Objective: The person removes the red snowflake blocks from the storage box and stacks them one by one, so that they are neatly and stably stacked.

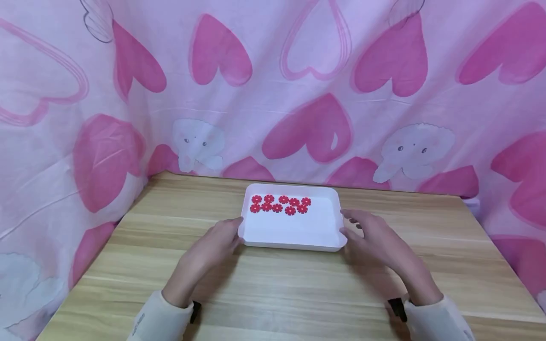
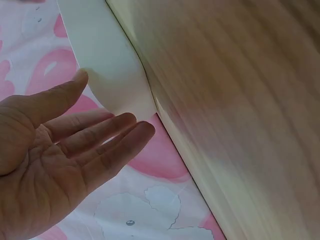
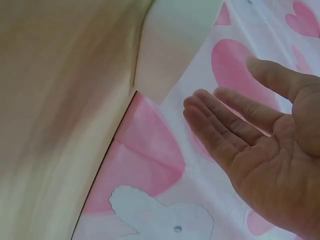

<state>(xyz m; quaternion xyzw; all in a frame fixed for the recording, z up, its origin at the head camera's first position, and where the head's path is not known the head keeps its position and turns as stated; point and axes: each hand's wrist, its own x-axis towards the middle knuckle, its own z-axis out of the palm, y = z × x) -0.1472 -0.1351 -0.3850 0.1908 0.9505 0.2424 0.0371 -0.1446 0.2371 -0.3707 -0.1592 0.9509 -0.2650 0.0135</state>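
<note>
Flanking tray (image 1: 294, 229), fingertip contact unclear

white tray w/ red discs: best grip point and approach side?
Probably take the white tray by its two short side rims, one hand from each side. It lies flat on the table, with the red discs loose along the far edge, so a level two-sided lift seems safest. The left hand and right hand already flank those rims.
</note>
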